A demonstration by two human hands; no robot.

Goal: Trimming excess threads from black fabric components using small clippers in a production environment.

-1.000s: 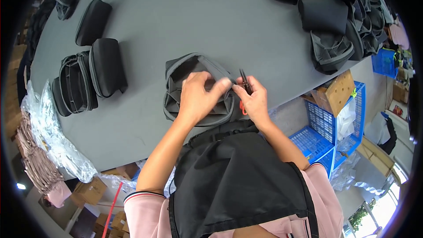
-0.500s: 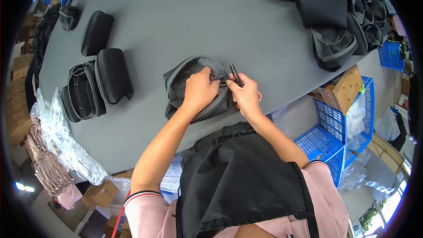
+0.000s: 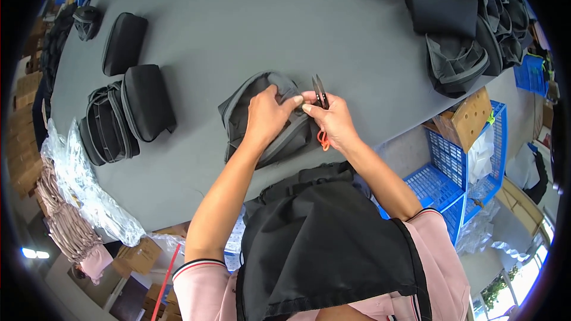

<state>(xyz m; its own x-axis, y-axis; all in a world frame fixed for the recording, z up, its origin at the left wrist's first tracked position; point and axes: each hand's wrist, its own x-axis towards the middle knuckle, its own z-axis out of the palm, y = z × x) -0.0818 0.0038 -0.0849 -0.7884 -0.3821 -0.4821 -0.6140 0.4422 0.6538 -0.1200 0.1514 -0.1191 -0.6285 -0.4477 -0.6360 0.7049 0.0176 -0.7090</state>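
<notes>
Grey table (image 3: 238,18), blue crates (image 3: 458,160) right, prob. snips (image 3: 320,92)

I see a grey table (image 3: 238,18): black cases (image 3: 128,107) lie left, a grey pouch (image 3: 262,113) near, dark bags (image 3: 464,18) far right.

Grey pouch (image 3: 267,119): middle hidden under the left hand (image 3: 266,116). Snips (image 3: 320,92): handles hidden inside the right hand (image 3: 334,120) beside the pouch (blade tips show). Pile of dark cases (image 3: 464,18), far right of the pouch: cut off by the picture's edge.
</notes>
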